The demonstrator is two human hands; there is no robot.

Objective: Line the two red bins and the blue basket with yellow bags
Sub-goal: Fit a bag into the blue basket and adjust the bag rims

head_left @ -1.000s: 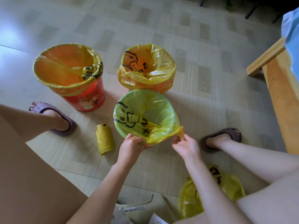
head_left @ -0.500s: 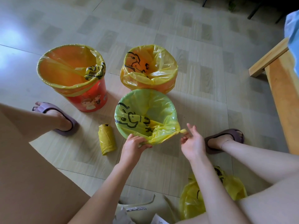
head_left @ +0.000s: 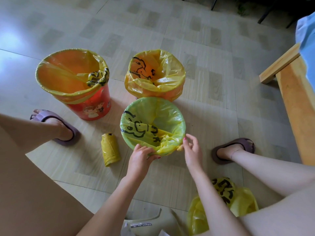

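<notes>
My left hand (head_left: 141, 155) pinches the yellow bag (head_left: 153, 123) at the blue basket's near rim; right hand (head_left: 191, 149) spread. Loose knot may slip off.

One head-worn wide-angle camera looks steeply down and forward, close over the floor (head_left: 213, 82) between the seated person's knees.

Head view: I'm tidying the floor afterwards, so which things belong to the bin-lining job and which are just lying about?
Job:
large red bin
second red bin
nearest basket
its yellow bag
bag roll

Lying about:
crumpled yellow bag
wooden frame
slippers
</notes>
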